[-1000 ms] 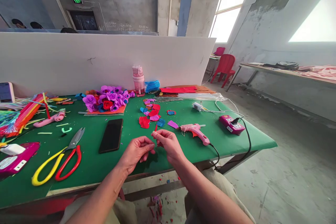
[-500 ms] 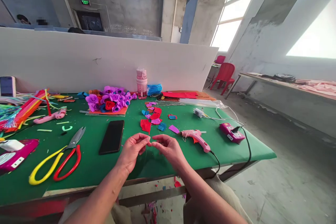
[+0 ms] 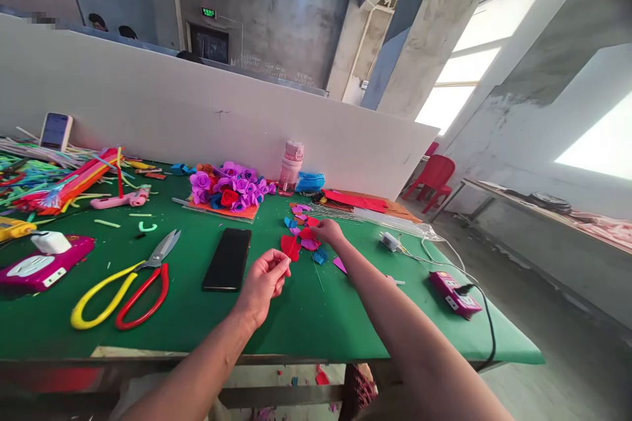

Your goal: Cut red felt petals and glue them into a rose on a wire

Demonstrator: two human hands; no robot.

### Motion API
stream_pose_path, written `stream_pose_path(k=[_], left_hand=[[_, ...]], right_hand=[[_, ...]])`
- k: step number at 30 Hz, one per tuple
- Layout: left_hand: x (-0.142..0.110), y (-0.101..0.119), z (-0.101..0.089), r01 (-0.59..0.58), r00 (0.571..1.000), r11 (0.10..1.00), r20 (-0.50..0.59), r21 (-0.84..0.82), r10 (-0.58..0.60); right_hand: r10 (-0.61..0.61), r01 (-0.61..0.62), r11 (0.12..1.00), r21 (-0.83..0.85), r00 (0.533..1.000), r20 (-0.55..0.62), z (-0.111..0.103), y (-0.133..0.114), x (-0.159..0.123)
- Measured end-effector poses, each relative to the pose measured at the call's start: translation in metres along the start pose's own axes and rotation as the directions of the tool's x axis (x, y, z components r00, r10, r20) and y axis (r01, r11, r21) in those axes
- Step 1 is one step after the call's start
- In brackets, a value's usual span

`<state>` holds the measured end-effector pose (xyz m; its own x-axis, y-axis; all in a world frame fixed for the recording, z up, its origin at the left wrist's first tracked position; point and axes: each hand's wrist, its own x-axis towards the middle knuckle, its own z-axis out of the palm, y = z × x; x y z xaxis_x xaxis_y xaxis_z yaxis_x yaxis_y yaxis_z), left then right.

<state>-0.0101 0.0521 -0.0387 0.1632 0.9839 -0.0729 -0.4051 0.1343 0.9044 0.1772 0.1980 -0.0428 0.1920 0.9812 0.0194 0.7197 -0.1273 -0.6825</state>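
My left hand (image 3: 265,279) is raised over the near middle of the table, thumb and fingers pinched together on something too thin to make out. Just beyond its fingertips is a red paper petal (image 3: 290,248). My right hand (image 3: 330,232) reaches further out to the scattered paper pieces, its fingers closed at the edge of another red petal (image 3: 307,234). Around them lie a blue piece (image 3: 320,256) and a purple piece (image 3: 340,264). My right forearm hides most of the pink glue gun; a clear stick end (image 3: 396,281) pokes out beside it.
A black phone (image 3: 227,260) and scissors (image 3: 158,253) lie left. Behind stand paper roses (image 3: 241,184) and a pink bottle (image 3: 291,168) before a white partition (image 3: 197,105). Power strips (image 3: 454,293) with cables lie right, and another (image 3: 74,263) at far left.
My hands have come apart. The right moved forward to the paper pieces, and its forearm now covers the glue gun. The left stays pinched. The view has tilted and shifted.
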Motion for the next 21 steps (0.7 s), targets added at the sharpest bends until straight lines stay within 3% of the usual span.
stream_pose_path(k=[5, 8, 13, 17, 21], left_hand=[[0.002, 0.001, -0.003, 0.008, 1.000, 1.000, 0.003, -0.018, -0.008], [0.004, 0.003, -0.005, -0.026, 0.999, 1.000, -0.032, -0.006, 0.026], [0.004, 0.006, -0.002, -0.042, 0.987, 0.996, -0.150, 0.078, 0.053], [0.001, 0.003, 0.008, 0.007, 0.995, 0.999, -0.103, 0.034, -0.004], [-0.003, -0.002, 0.016, -0.016, 0.994, 1.000, -0.107, -0.006, 0.015]], right_hand=[[0.054, -0.060, 0.975, 0.215, 0.998, 0.034, 0.002, 0.003, -0.003], [0.049, -0.063, 0.902, 0.427, 0.998, 0.043, -0.004, 0.001, -0.022], [0.028, -0.054, 0.685, 0.726, 0.998, 0.047, -0.005, -0.003, -0.078], [0.041, -0.038, 0.520, 0.853, 0.999, 0.019, 0.008, -0.010, -0.127], [0.089, -0.073, 0.311, 0.948, 0.995, 0.048, 0.023, -0.020, -0.168]])
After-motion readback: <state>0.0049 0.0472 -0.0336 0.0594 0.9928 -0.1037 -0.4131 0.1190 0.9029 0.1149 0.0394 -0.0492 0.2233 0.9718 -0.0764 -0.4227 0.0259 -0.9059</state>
